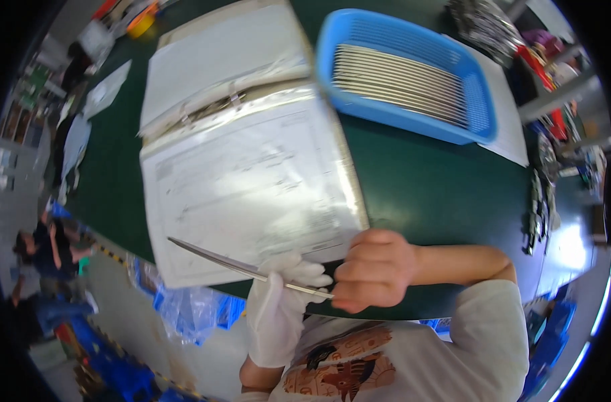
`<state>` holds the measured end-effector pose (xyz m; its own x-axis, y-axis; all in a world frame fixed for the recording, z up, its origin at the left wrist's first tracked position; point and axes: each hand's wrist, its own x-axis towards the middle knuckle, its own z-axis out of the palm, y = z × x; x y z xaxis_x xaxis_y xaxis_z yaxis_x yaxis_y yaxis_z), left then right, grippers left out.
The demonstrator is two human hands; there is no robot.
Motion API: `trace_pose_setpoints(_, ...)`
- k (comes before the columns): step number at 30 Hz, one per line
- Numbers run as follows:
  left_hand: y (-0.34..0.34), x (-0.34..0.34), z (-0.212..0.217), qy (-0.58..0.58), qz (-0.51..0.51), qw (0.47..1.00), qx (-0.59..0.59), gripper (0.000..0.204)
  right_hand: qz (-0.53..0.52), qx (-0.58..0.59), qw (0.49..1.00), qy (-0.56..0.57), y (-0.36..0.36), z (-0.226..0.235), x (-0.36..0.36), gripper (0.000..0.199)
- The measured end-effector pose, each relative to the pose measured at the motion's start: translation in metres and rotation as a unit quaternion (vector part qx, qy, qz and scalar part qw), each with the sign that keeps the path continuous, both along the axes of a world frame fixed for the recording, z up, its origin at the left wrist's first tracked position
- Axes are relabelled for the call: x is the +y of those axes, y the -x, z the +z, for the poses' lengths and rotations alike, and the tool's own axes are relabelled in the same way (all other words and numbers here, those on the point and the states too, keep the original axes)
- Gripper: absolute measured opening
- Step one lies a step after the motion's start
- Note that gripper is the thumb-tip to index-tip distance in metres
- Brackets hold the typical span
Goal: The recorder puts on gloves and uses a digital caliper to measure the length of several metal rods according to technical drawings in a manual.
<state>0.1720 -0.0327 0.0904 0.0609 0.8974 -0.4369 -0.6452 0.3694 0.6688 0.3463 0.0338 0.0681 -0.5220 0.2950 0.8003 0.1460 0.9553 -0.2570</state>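
Note:
My left hand [282,305] wears a white glove and pinches the middle of a long, thin, slightly curved metal blade [218,259]. My bare right hand [374,269] is closed in a fist around the blade's near end. The blade's pointed tip reaches out to the left over the lower corner of an open ring binder [252,174] with plastic-sleeved paper pages. Both hands are at the near edge of a dark green table [426,181].
A blue plastic basket [479,100] filled with several similar metal blades stands at the back right on a white sheet. More metal parts lie along the table's right edge [536,208]. Blue crates and plastic bags [185,305] sit on the floor to the left; a person [47,248] is there.

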Motion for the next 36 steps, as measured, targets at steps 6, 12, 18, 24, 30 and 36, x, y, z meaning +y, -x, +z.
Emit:
trace_pose_setpoints(6,-0.004,0.003,-0.006,-0.046,-0.061,0.995,0.069,0.034,0.057,0.026,0.998,0.01,0.002,-0.01,-0.009,0.015)
trace_pose_setpoints(12,-0.006,0.005,-0.016,-0.096,-0.061,0.988,0.106,0.029,0.033,0.031,0.998,0.045,-0.002,-0.016,-0.002,0.013)
trace_pose_setpoints(18,0.005,0.002,-0.017,-0.036,-0.059,0.997,0.028,0.024,0.007,-0.012,0.991,0.133,0.001,-0.014,0.001,0.015)
trace_pose_setpoints(24,0.014,-0.002,-0.015,-0.096,-0.076,0.984,0.131,0.029,0.016,-0.059,0.99,0.125,0.0,-0.01,0.003,0.013)
trace_pose_setpoints(30,0.082,-0.032,-0.012,-0.139,0.155,0.971,0.121,0.04,0.008,-0.042,0.992,0.122,-0.009,-0.01,0.01,0.009)
trace_pose_setpoints(36,0.068,-0.036,-0.02,-0.13,0.12,0.979,0.096,0.042,0.017,-0.069,0.991,0.115,-0.002,-0.01,0.008,0.013)
